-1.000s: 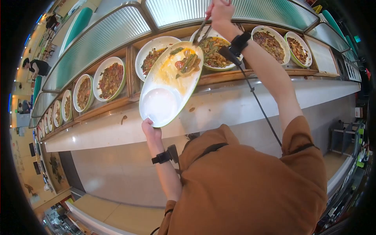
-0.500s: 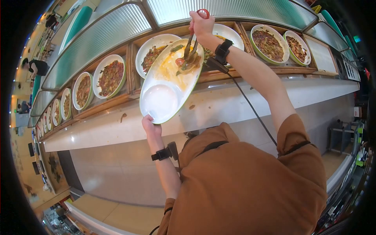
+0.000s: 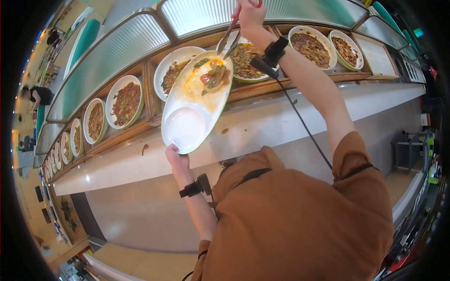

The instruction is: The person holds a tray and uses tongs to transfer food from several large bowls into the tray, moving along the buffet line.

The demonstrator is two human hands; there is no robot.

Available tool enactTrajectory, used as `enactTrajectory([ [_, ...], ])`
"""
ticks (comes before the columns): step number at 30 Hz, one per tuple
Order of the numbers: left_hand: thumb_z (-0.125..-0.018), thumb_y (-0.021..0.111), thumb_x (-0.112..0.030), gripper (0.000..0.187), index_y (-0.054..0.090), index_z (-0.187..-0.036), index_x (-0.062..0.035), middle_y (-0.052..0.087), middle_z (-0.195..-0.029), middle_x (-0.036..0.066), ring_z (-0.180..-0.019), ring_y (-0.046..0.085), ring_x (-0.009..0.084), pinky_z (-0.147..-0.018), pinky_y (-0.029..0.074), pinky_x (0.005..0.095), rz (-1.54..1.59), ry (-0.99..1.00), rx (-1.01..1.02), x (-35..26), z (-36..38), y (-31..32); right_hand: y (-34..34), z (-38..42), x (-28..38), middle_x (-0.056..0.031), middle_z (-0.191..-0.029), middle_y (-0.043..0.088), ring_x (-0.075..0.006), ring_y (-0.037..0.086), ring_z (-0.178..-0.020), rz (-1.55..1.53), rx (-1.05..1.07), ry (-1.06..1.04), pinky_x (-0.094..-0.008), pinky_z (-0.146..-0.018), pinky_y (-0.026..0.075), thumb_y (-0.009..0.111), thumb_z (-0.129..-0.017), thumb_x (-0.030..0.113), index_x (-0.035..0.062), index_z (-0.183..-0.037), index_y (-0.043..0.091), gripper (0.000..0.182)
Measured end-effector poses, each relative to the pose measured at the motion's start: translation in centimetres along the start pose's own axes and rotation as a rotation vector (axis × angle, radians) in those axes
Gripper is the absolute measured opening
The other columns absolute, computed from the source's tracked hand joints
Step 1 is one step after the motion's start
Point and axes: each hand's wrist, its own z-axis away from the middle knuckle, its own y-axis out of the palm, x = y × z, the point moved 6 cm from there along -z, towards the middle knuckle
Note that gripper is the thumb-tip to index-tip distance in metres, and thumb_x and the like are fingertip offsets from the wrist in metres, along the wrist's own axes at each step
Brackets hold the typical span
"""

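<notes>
My left hand (image 3: pixel 178 161) grips the near end of a long oval white plate (image 3: pixel 187 122) with a green rim, held tilted over the counter edge. Orange sauce and a small heap of food (image 3: pixel 215 78) with green and red pieces lie on its far half; the near round part is bare. My right hand (image 3: pixel 251 16) is closed on the handle of metal tongs (image 3: pixel 229 40). The tong tips are apart near the plate's far edge, beside a bowl of green and brown food (image 3: pixel 246 61).
A row of white bowls, among them a reddish one (image 3: pixel 126 103) and a brown one (image 3: pixel 309 49), sits in a wooden frame (image 3: pixel 149 86). Ribbed glass (image 3: pixel 108 61) stands behind. Stains mark the white ledge (image 3: pixel 262 124). A person (image 3: pixel 42 95) is far left.
The tongs have lifted off the plate and moved away from the food, their tips now apart. My right hand rose toward the glass. The plate shifted slightly left.
</notes>
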Motion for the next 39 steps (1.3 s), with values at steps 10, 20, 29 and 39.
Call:
enactTrajectory([
  [10,-0.054,0.037,-0.003,0.069,0.035,-0.121,0.0091,0.046,-0.119,0.017,-0.115,0.042,0.0328,-0.101,0.034,0.0419,-0.037,-0.002,0.002,-0.1,-0.1,-0.2,-8.5,-5.1,-1.7,0.0010,-0.051,0.046,-0.0086,0.044,-0.041,0.222,0.015,-0.269,-0.0259,-0.037,0.033,0.061,-0.076,0.008,0.0077,-0.061,0.047,0.020],
  [20,-0.053,0.037,-0.004,0.071,0.033,-0.123,0.0075,0.044,-0.121,0.018,-0.115,0.041,0.0340,-0.101,0.034,0.0441,-0.063,0.021,-0.060,-0.5,0.9,1.0,-10.7,-5.2,-3.2,-0.0015,-0.050,0.049,-0.0115,0.050,-0.044,0.380,0.014,-0.209,-0.0270,-0.044,0.038,0.064,-0.073,0.017,0.0031,-0.054,0.047,0.029],
  [29,-0.052,0.037,-0.003,0.074,0.031,-0.125,0.0064,0.045,-0.121,0.018,-0.115,0.042,0.0335,-0.101,0.036,0.0431,-0.048,-0.002,-0.053,-0.2,0.3,0.4,-11.0,-6.6,-6.6,-0.0017,-0.051,0.050,-0.0111,0.051,-0.043,0.394,0.072,-0.179,-0.0264,-0.040,0.039,0.067,-0.074,0.020,0.0034,-0.059,0.049,0.029],
  [39,-0.054,0.037,-0.004,0.069,0.034,-0.122,0.0074,0.047,-0.117,0.017,-0.112,0.045,0.0328,-0.098,0.039,0.0428,-0.057,0.019,-0.055,-0.1,0.3,0.2,-12.1,-7.9,-5.4,0.0002,-0.050,0.048,-0.0104,0.046,-0.038,0.311,-0.011,-0.222,-0.0261,-0.039,0.038,0.067,-0.073,0.018,0.0056,-0.055,0.047,0.030],
])
